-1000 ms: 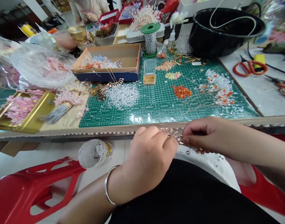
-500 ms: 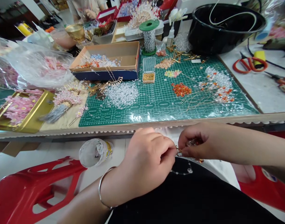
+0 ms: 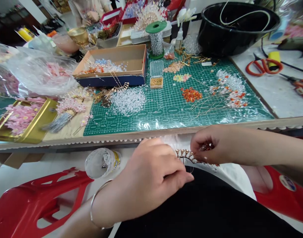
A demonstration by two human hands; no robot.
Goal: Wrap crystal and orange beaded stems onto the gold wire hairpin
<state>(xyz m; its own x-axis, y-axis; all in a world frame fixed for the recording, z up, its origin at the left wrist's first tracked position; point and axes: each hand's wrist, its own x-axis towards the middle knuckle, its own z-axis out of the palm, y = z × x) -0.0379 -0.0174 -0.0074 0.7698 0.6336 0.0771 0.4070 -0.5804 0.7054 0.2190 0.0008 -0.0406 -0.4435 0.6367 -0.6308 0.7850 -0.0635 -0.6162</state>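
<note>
Over my lap, my right hand pinches a curved gold hair comb. Its row of small fan-shaped tips sticks out to the left of my fingers. Red and clear beads show inside the curl of that hand and just below it. My left hand, with a silver bangle on the wrist, is beside the comb's left end. Its fingers are curled, the thumb lies along them, and what they hold is hidden. A thin wire loop hangs near the left thumb.
On the green cutting mat lie clear beads, orange beads and wired bead sprigs. Behind are an open box, a wire spool and a black basin. Orange-handled scissors lie right. Red stools stand below.
My left hand has shifted slightly left and down, its thumb now stretched out. My right hand has risen a little, and more of the comb's gold tips show between the hands.
</note>
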